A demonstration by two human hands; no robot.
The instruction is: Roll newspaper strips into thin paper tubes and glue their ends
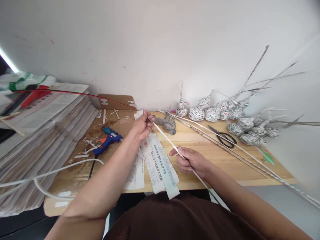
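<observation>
A thin white rolled paper tube (pixel 165 134) runs slantwise between my two hands. My left hand (pixel 143 126) pinches its upper end, where a flat white paper piece (pixel 138 115) sticks out. A thin red rod (pixel 105 97) leads from the far left up to those fingers; whether it enters the tube is hidden. Lower down, my right hand (pixel 188 160) has its fingers closed around the tube, which continues below it toward the table's front edge. Under and between the hands lie several printed paper strips (pixel 160 166). A crumpled grey cloth-like lump (pixel 168 124) rests just beyond.
Left, a blue glue gun (pixel 107 143) lies on stained cardboard (pixel 82 176) beside a tall newspaper stack (pixel 42 146). Black scissors (pixel 226 138) and long paper tubes (pixel 225 150) lie right. Woven gourd-shaped paper pieces (pixel 212 111) stand along the wall. A white cable (pixel 67 168) loops left.
</observation>
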